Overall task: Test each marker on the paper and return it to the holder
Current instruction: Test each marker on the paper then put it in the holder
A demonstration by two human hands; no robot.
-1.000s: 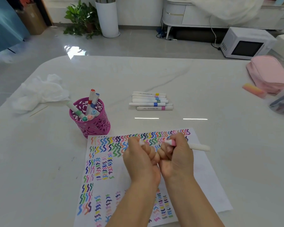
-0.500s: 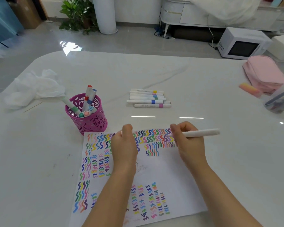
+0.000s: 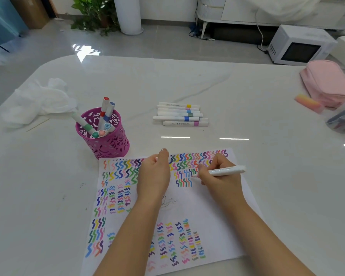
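The marker (image 3: 223,171) is grasped by the right hand (image 3: 219,182), its tip on the paper (image 3: 217,206) at 1 o'clock of the sheet's centre and its barrel pointing to 3 o'clock. The left hand (image 3: 153,176) rests on the sheet with fingers curled under; whether they hold anything cannot be told. The holder (image 3: 106,142) stands at the sheet's 11 o'clock corner, and bare table (image 3: 277,156) separates the far edge from the row of markers (image 3: 180,114) at 12 o'clock.

Bright, even light fills the scene, and the glossy white marble surface (image 3: 247,92) throws back two thin white streaks of glare near its middle, while the polished grey floor (image 3: 167,46) carries a bright patch at far left. Shadows are faint and soft. The wide lens bows the surface's far edge, and the right border looks smeared.
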